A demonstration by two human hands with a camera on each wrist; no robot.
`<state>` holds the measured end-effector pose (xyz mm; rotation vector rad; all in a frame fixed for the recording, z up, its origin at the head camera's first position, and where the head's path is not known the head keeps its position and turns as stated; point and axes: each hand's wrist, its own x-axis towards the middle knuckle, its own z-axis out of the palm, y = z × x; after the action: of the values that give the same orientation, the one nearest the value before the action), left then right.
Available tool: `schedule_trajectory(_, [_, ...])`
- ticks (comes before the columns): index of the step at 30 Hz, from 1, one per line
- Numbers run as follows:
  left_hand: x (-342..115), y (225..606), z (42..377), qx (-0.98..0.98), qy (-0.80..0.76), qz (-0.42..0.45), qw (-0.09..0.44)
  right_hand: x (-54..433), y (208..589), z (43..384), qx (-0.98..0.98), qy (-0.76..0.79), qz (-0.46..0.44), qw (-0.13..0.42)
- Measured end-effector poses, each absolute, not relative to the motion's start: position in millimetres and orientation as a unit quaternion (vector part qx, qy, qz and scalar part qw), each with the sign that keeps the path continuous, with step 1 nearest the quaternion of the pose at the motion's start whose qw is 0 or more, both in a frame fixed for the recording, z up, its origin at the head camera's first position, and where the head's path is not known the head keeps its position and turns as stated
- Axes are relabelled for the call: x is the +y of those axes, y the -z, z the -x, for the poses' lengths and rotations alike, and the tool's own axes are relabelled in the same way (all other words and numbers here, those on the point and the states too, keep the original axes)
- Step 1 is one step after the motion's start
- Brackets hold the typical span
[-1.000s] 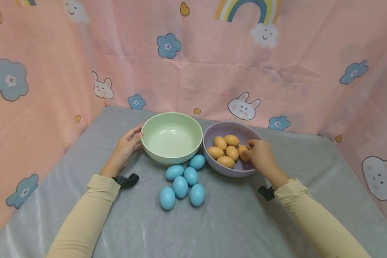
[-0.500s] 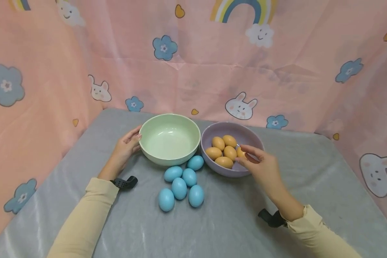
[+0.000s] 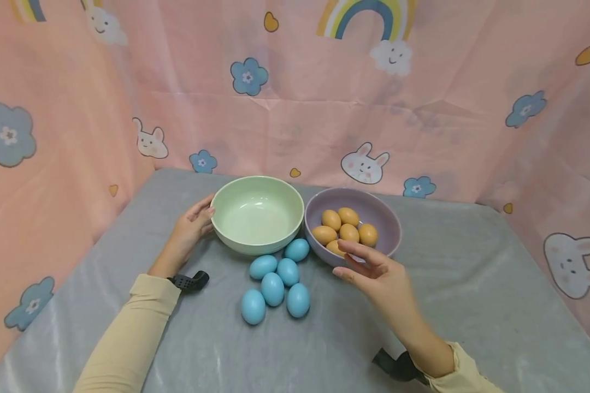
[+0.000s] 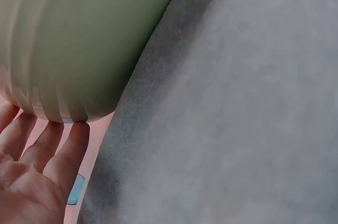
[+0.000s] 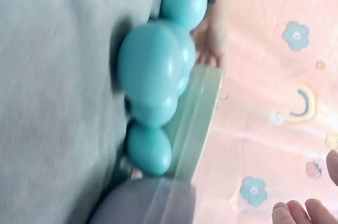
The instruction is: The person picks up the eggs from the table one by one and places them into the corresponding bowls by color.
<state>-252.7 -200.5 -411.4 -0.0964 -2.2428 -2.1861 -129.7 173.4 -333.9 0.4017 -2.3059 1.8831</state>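
Note:
My left hand touches the left outer side of an unfilled light green bowl. In the left wrist view, nearly straight fingers rest their tips against the bowl's wall. My right hand hovers in front of a purple bowl, fingers loosely extended and thumb apart, with nothing between them. Several orange-brown eggs lie in the purple bowl; the hand's fingers partly cover the nearest. Several light blue eggs lie grouped on the grey cloth in front of the bowls. The right wrist view shows blue eggs blurred.
A grey cloth covers the table. Pink patterned curtains stand at the back and on both sides. The two bowls sit side by side near the table's back edge. A black wrist camera is strapped at the right wrist.
My right hand has let go of an orange-brown egg in the purple bowl, then drawn back toward me and left. My left hand stays at the green bowl. The head view has shifted slightly.

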Motion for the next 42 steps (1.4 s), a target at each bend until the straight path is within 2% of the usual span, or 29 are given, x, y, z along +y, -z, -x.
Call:
schedule_trajectory(11, [-198,413,254,-0.709,0.704,0.034,-0.002,159,350,119,-0.768,-0.625,-0.137,0.011])
schedule_trajectory(27, [-197,414,251,-0.716,0.697,0.029,-0.003,153,370,129,-0.805,-0.582,-0.072,-0.083])
schedule_trajectory(42, [-201,412,253,-0.718,0.696,0.025,0.003,150,385,136,-0.826,-0.543,-0.093,-0.114])
